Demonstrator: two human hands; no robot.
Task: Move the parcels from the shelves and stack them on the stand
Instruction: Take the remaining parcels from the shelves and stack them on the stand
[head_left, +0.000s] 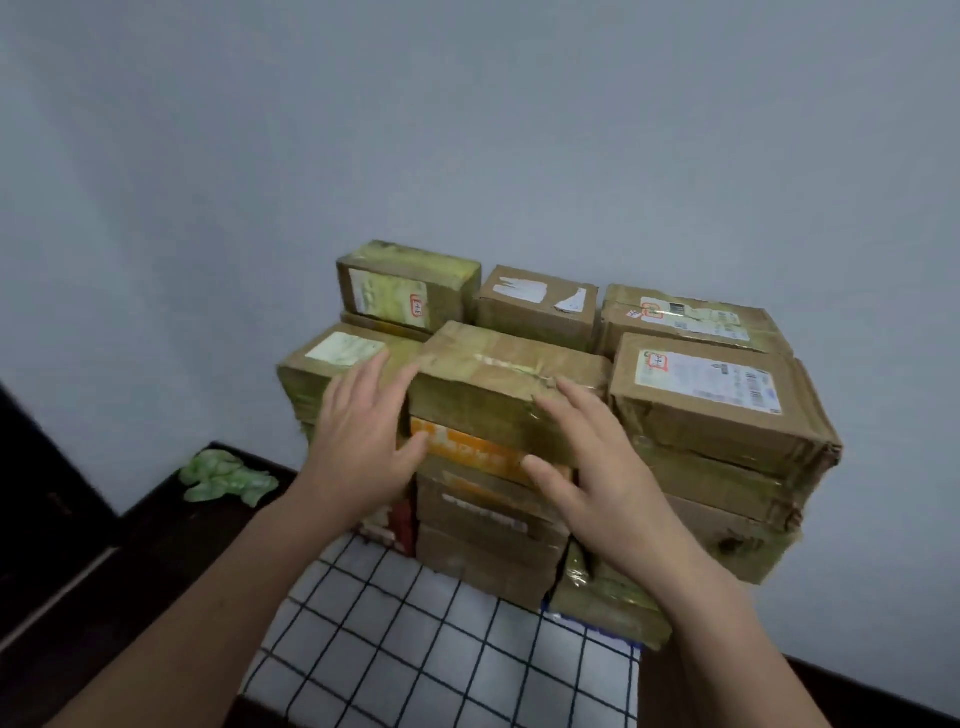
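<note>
Bracketing the top middle parcel (511, 371), lying crosswise, with left hand (363, 431) at its end and right hand (587, 467) at its front, both spread open, gripping nothing.

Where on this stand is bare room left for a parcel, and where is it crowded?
Bare checked cloth lies in front of the parcel stacks, on the near side. Behind it the stacks stand packed side by side up to the wall; no clear gap for a hand shows. The left hand and right hand, both open, are at the middle stack.
</note>
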